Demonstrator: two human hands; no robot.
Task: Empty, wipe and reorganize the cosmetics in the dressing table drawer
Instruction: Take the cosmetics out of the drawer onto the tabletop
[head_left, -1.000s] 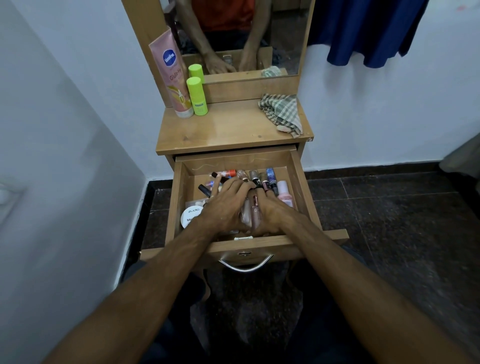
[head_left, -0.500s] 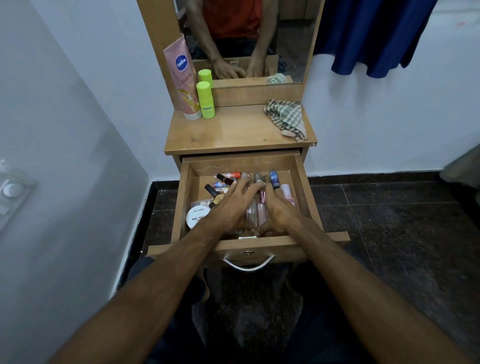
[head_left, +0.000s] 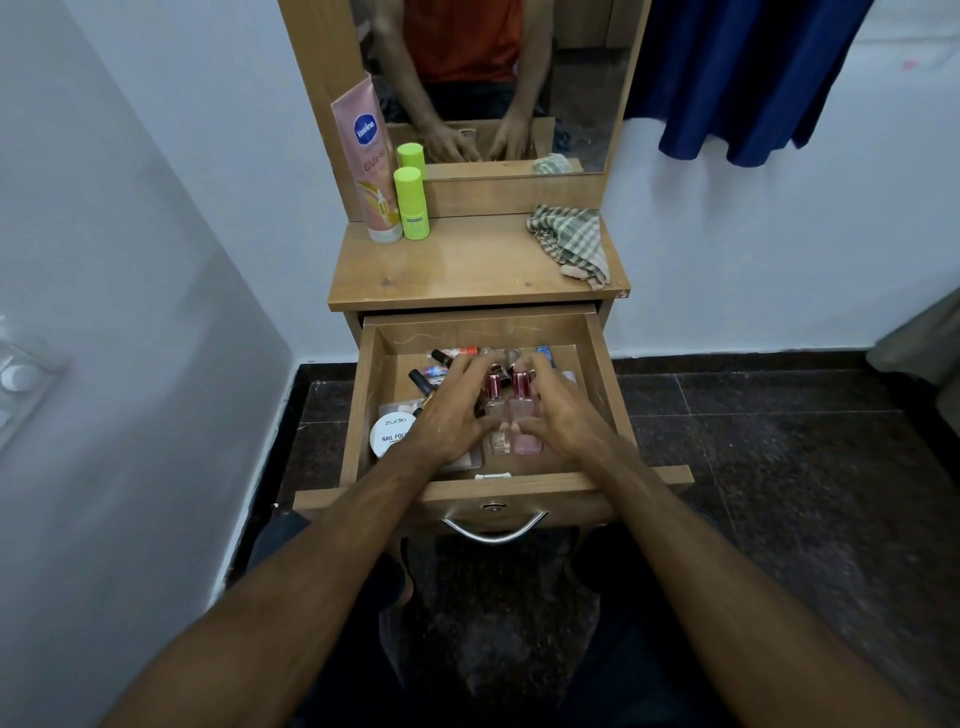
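Observation:
The dressing table's wooden drawer (head_left: 605, 374) is pulled out, with several small cosmetics lying in it. My left hand (head_left: 452, 410) and my right hand (head_left: 561, 410) are both inside. Their fingers curl in from either side round a cluster of pink nail polish bottles (head_left: 519, 389) with metallic red caps. More small tubes and bottles (head_left: 457, 354) lie loose at the back, partly hidden by my fingers. A round white nail polish remover tub (head_left: 392, 431) sits at the drawer's left, beside my left wrist.
On the table top (head_left: 467, 265) stand a pink lotion tube (head_left: 369, 161) and a green bottle (head_left: 412, 205) at the back left. A checked cloth (head_left: 571, 247) lies at the right. A blue garment (head_left: 743, 73) hangs on the right wall. The floor is dark tile.
My hands have closed in from lying flat over the items. They now bunch the pink bottles between them. The view has shifted slightly to the left.

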